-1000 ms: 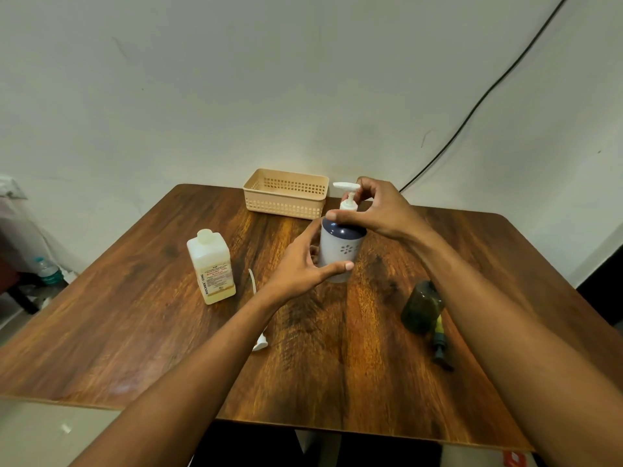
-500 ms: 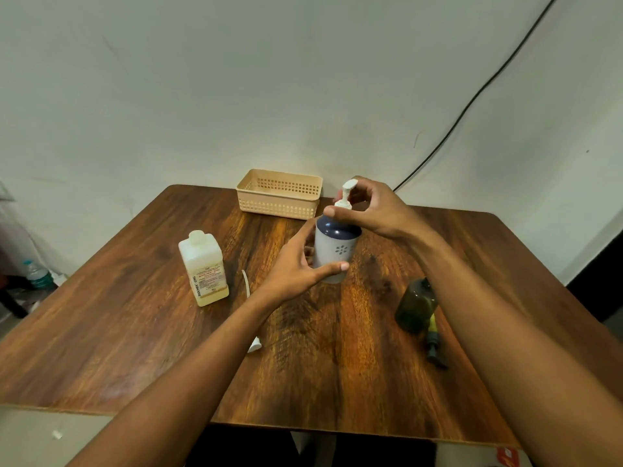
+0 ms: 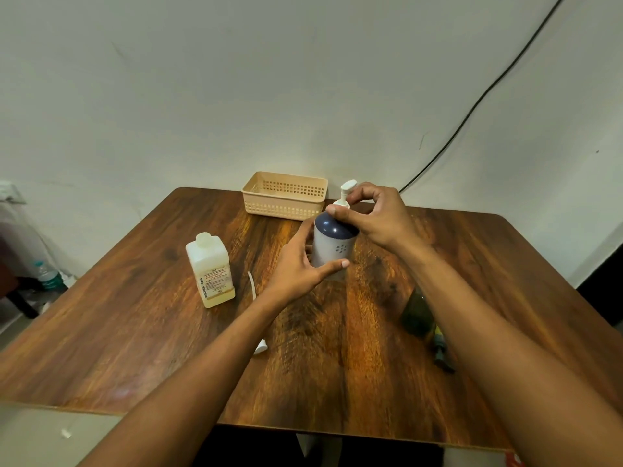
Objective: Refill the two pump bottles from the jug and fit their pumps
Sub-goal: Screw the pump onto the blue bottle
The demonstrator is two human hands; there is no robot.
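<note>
A white pump bottle with a dark blue top stands upright on the wooden table. My left hand wraps its body from the left. My right hand pinches the collar of the white pump sitting in the bottle's neck. The square pale-yellow jug stands to the left, capped. A dark green bottle stands to the right, partly behind my right forearm, with its dark pump lying beside it. A white pump with a thin tube lies on the table, partly under my left forearm.
A beige slotted basket sits at the table's far edge against the wall. A black cable runs down the wall at the right. A water bottle stands on the floor at the left.
The white pump's head has turned under my right hand, from pointing left to pointing towards me. Both hands stay on the white bottle.
</note>
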